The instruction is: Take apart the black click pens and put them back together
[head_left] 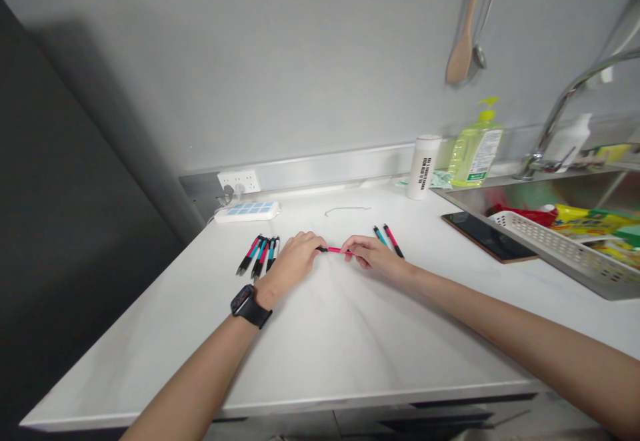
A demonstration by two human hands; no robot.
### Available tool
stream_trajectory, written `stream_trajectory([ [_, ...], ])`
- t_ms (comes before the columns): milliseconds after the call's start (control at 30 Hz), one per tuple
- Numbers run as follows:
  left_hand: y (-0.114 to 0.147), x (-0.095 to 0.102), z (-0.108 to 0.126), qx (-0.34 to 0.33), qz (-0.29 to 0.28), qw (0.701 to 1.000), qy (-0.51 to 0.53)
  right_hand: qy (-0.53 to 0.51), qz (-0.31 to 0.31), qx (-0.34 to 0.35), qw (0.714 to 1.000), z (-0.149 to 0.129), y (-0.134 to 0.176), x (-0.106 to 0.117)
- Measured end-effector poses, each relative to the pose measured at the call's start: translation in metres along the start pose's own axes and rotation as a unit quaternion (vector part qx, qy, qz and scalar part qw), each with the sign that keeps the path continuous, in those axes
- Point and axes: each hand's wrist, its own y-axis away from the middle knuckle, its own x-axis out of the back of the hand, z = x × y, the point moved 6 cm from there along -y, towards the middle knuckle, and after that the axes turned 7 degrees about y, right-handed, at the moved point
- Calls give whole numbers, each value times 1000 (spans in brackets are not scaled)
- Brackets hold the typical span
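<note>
Low over the middle of the white countertop (320, 341), a red and black pen (335, 249) lies level between my two hands. My left hand (301, 254), with a black watch on its wrist, pinches the black end. The red end is in the fingers of my right hand (373, 254). Whether the pen's parts are joined I cannot tell. Left of my left hand lie several pens (259, 254) in red, blue and white with black grips. Beyond my right hand rest a blue pen (380, 235) and another red pen (393, 240), side by side.
Along the wall stand a power strip (247, 211), a white canister (423, 167) and a yellow-green soap bottle (477, 147). A dark phone (487, 236) lies beside the sink (500, 194), where a white perforated basket (555, 241) sits. A thin bent wire (347, 209) lies behind my hands.
</note>
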Motion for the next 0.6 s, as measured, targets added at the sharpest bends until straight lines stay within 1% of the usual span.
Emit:
stream_trajectory([
  [67,-1,-2,3,6,-6,1000,28,-1,12,0,1000,1,0,1],
  [133,-1,-3,3,25,-2,997,74,-3,41,3,999,1,-1,5],
  [200,-2,-4,1,57,2,986,154,-5,81,14,997,-1,-1,10],
  [233,-2,-6,0,75,2,977,202,-5,99,22,995,-2,-1,13],
  [333,-4,-17,-3,124,-12,929,348,-10,140,52,989,-5,-2,19],
  [433,-5,-30,-2,161,-25,866,473,-13,168,88,982,-7,-2,23],
  [500,-5,-35,-1,184,-19,827,532,2,168,110,980,-9,-2,23],
  [600,-4,-38,3,203,-7,788,581,31,155,134,978,-15,0,21],
])
